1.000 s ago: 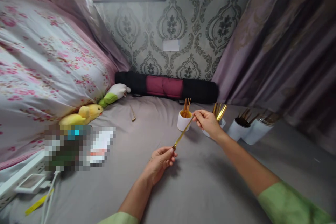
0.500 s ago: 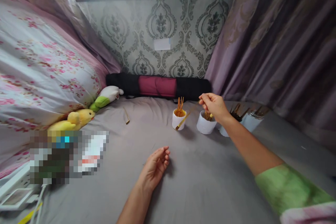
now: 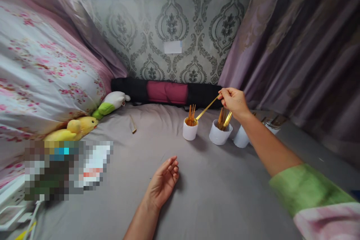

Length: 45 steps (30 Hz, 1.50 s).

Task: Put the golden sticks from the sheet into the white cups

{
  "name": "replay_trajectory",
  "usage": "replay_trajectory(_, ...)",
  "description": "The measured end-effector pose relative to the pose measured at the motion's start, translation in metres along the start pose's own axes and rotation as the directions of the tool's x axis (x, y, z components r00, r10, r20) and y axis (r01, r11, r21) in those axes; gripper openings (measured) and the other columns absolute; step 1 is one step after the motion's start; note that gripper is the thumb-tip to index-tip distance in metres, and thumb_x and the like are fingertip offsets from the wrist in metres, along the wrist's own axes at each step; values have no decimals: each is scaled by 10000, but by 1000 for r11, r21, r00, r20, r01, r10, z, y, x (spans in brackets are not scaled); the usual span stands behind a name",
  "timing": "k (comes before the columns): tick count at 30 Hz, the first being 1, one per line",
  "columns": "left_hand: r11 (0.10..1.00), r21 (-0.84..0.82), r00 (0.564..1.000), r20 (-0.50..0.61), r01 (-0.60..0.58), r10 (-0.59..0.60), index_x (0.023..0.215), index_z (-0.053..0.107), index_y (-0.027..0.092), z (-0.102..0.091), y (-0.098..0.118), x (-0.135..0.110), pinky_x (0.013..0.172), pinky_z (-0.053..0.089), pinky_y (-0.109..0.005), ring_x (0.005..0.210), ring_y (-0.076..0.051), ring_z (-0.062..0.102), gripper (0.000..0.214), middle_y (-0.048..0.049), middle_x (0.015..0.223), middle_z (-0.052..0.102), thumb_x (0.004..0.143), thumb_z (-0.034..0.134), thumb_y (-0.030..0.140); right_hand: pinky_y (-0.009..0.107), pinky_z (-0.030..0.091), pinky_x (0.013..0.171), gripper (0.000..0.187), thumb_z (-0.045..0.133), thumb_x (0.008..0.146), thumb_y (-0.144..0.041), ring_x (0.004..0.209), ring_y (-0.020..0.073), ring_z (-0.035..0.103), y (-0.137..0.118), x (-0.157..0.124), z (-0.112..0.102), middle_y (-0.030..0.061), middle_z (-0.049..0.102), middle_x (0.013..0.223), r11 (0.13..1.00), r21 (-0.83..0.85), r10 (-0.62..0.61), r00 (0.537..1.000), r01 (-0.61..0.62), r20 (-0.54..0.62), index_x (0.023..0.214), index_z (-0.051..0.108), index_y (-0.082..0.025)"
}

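Observation:
Between the thumb and fingers of my right hand (image 3: 233, 101) is the upper end of a slim gold-coloured utensil (image 3: 208, 107). It slants down to the left, its wider lower end at the mouth of a small white cup (image 3: 190, 132). Thin orange-brown sticks (image 3: 192, 112) stand upright in that cup. Just below my right hand, a second white cup (image 3: 220, 137) holds several gold and brown pieces (image 3: 225, 120). My left hand (image 3: 164, 180) rests on the grey sheet, palm turned sideways, fingers loosely curled and apart from the thumb, holding nothing.
A third white cup (image 3: 241, 138) and a jar (image 3: 273, 125) stand partly behind my right arm. A similar gold piece (image 3: 133, 125) lies on the grey sheet (image 3: 208, 195). Plush toys (image 3: 84, 124), a power strip (image 3: 12, 198) and a blurred-out patch are left; a black-and-maroon roll (image 3: 167, 92) lies behind.
My right hand has risen slightly and moved right. The gold utensil's lower end has gone from in front of the left cup up to its mouth. My left hand stays nearly still.

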<state>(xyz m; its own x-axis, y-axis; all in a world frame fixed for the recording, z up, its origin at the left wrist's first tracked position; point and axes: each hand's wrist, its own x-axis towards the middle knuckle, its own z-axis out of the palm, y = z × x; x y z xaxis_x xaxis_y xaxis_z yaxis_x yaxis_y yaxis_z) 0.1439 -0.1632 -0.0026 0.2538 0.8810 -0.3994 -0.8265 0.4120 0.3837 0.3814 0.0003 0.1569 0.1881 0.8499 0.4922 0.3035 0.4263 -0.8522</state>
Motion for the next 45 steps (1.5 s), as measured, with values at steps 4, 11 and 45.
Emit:
replay_trajectory(4,1000,-21,1000,10,5,-4,929,567,85,-1,0,0,536,443,-181,612,-73,533,196,-56,765,590,738,536,121,149,282,330,282,474,767,-406,363,32,400,7,8,8,14,575,595,995,-85,-56,998,57,5,763,567,-140)
replay_trajectory(11,999,-42,1000,10,7,-7,923,570,90,-2,0,1,539,450,-182,606,-73,539,190,-58,756,593,739,530,113,168,353,404,319,427,779,-422,410,56,439,6,8,29,33,599,633,960,-237,-122,984,150,128,790,580,-142)
replay_trajectory(45,998,-54,1000,-11,17,-17,905,577,91,-1,2,1,520,448,-180,593,-77,547,178,-58,742,599,733,538,112,181,360,502,246,376,813,-274,530,90,540,30,-7,84,1,624,642,886,-356,-86,860,296,503,743,590,-176)
